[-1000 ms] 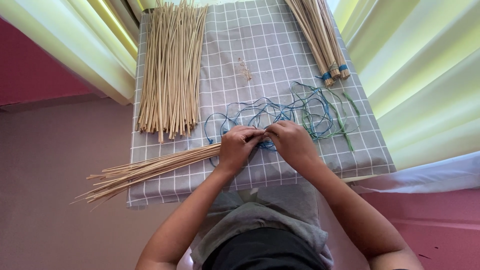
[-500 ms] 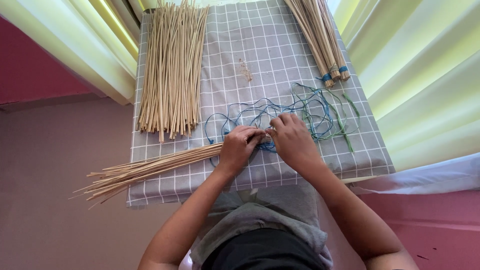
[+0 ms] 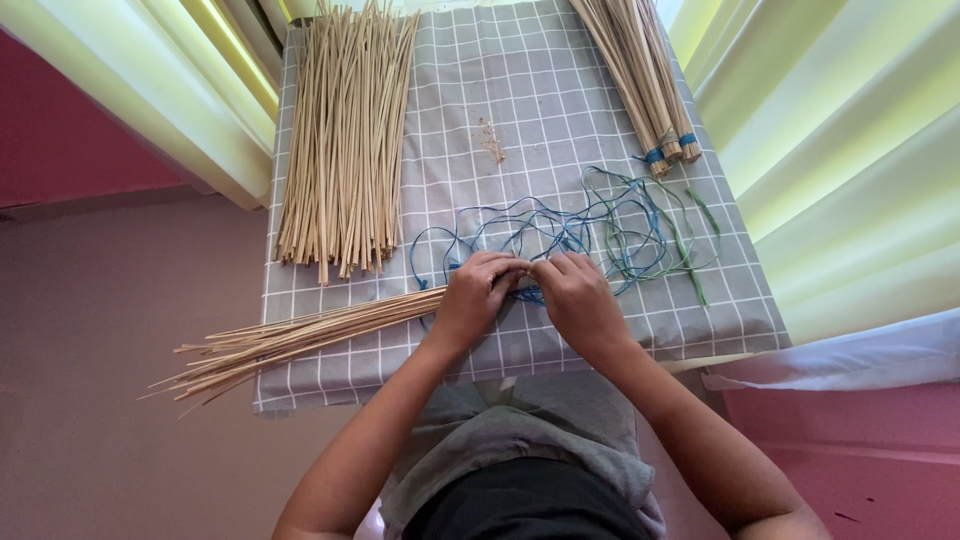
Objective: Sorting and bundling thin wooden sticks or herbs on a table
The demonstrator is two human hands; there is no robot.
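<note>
Your thin pale stick bundle (image 3: 300, 340) lies almost crosswise on the grey checked cloth (image 3: 520, 90), its splayed tips overhanging the left edge. Your left hand (image 3: 475, 300) clamps its near end; your right hand (image 3: 580, 300) pinches blue string (image 3: 560, 235) beside it. Bare cloth lies ahead.

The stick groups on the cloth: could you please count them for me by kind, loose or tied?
Loose pile: 1
Bundle in the hands' grip, left hand and right hand; bundle: 1
Tied bundles with blue bands: 2, as far as shows
Total: 4
</note>
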